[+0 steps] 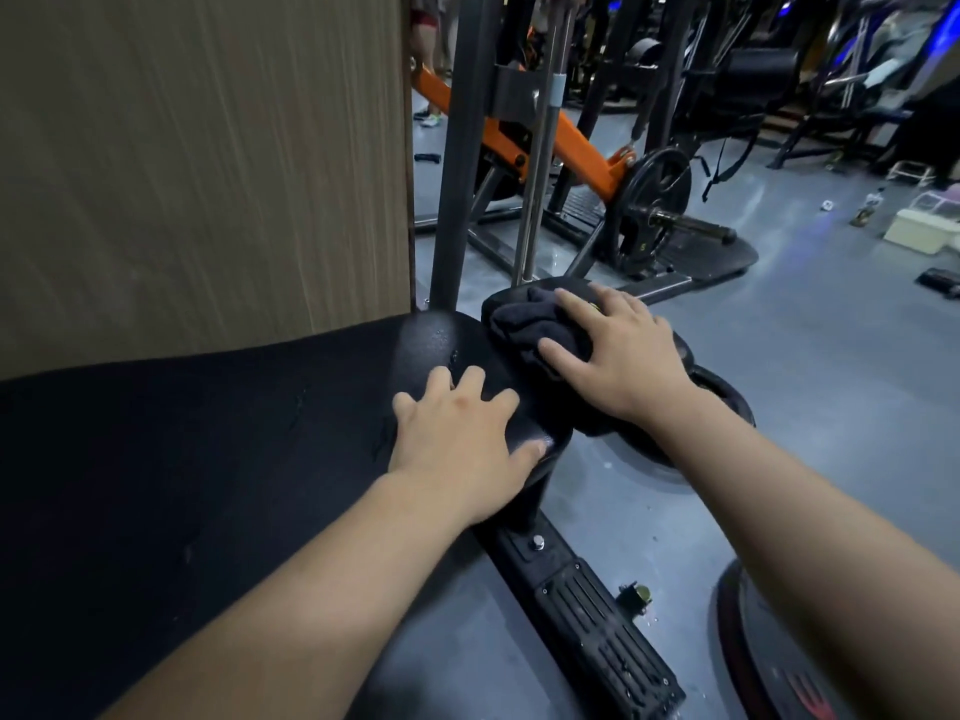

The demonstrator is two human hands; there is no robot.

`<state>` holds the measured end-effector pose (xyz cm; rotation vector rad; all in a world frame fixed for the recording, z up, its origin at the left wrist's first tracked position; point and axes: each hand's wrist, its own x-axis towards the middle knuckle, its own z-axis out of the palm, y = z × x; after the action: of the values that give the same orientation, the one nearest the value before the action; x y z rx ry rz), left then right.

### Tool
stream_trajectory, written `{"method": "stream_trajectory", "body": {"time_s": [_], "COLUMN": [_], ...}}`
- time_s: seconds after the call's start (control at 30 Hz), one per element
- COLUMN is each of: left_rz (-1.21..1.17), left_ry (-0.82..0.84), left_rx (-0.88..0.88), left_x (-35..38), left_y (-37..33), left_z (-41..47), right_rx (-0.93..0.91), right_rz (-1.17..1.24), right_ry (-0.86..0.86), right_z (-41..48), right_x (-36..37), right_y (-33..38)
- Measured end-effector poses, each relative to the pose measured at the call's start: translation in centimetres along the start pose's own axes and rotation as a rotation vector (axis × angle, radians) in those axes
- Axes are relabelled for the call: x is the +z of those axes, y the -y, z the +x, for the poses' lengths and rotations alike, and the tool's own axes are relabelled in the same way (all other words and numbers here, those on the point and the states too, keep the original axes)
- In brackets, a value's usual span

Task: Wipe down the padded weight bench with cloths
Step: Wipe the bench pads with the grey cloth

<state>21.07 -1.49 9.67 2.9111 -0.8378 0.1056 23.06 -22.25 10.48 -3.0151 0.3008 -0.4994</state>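
Observation:
The black padded bench point(197, 459) fills the left and lower middle of the view, with its far end near the centre. My left hand point(460, 436) lies flat on that end, fingers spread, thumb over the edge, holding nothing. Just beyond it, on a smaller black pad point(511, 301), lies a crumpled dark cloth point(535, 324). My right hand point(618, 350) presses down on the cloth with the fingers spread over it. Wet sheen shows on the pad between the two hands.
A wood-grain panel point(208, 163) stands behind the bench on the left. A grey upright post point(457, 200) and an orange-armed machine with a weight plate point(657, 200) lie beyond. The bench's black base foot point(592, 610) runs across the grey floor; boxes and a bottle point(867, 207) sit far right.

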Motion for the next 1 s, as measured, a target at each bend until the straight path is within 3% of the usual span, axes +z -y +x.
{"method": "stream_trajectory", "body": {"time_s": [0.07,0.2,0.5,0.73,1.0], "left_rz": [0.002,0.023,0.021,-0.001,-0.023], "left_ry": [0.0,-0.007,-0.026,-0.022,-0.03], "left_rx": [0.001,0.004,-0.026,-0.028,-0.023], "left_x": [-0.1,-0.4,-0.1,-0.3,-0.1], "left_y": [0.0,0.0,-0.3,-0.1,0.0], "left_z": [0.0,-0.2,-0.3,-0.5,-0.3], "right_rx": [0.052,-0.014,-0.005,0.165,0.069], "right_rz": [0.068,-0.118,-0.003,0.142,0.151], "right_ry": [0.06,0.088,0.324,0.31,0.142], "right_z": [0.2,0.5,7.6,10.3,1.8], "right_x": [0.1,1.2,1.5,1.7,0.5], "right_y": [0.6,1.3,1.2,-4.7,-6.9]}}
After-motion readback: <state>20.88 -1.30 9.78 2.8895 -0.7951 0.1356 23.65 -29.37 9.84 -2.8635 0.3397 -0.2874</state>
